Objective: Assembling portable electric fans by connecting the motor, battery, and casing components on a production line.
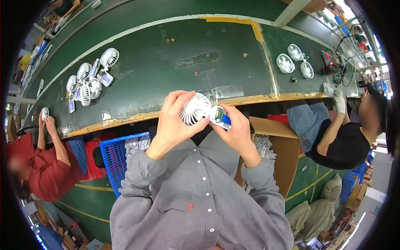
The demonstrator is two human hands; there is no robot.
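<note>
While the left grip (174, 121) clamps the head of a white fan (195, 109), the right grip (238, 130) is closed on its handle, green circuit board (219, 115) exposed; fan held near the dark green surface's (158, 79) front edge.

We hold a white fan (195, 109) over our lap, just in front of the edge of the green bench (146, 71). Our left hand (171, 121) grips its round head; our right hand (237, 130) pinches the handle end, where a green board (219, 114) and a blue part (226, 119) show. On the bench to our left lies a cluster of fans (95, 88), several with handles open; to our right, three more (285, 63) sit together near some wires (349, 68). Below the bench we have a blue crate (111, 160) on our left and a carton (287, 160) on our right, both with pale pieces inside. A co-worker in red (52, 175) holds a fan at our left; another in black (348, 146) reaches a gloved hand (340, 102) to the bench at our right.
</note>
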